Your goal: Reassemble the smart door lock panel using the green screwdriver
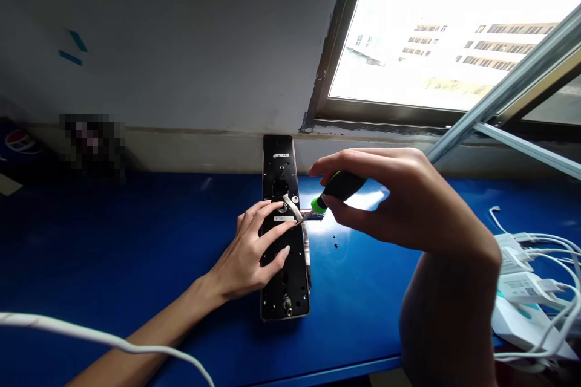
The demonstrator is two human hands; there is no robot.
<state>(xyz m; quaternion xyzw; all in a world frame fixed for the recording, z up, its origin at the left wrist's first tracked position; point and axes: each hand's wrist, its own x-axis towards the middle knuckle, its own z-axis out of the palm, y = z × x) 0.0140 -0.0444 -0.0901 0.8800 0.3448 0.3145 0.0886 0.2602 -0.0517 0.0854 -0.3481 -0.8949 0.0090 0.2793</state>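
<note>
A long black panel, which looks like the back of an electronic door lock, lies lengthwise on the blue table. It has screw holes, small white labels and a metal post near its front end. My left hand rests on the panel with its fingers spread, the index fingertip beside the screwdriver's tip. In my right hand is a black and green screwdriver, tilted, its shaft reaching down to the panel's right edge. Whether the tip sits in a screw cannot be made out. A whitish cable crosses the panel and hangs over its right side.
Small dark screws lie on the blue table right of the panel. White chargers and cables crowd the right side. A white cable crosses the lower left. Behind are a wall, a window and metal bars.
</note>
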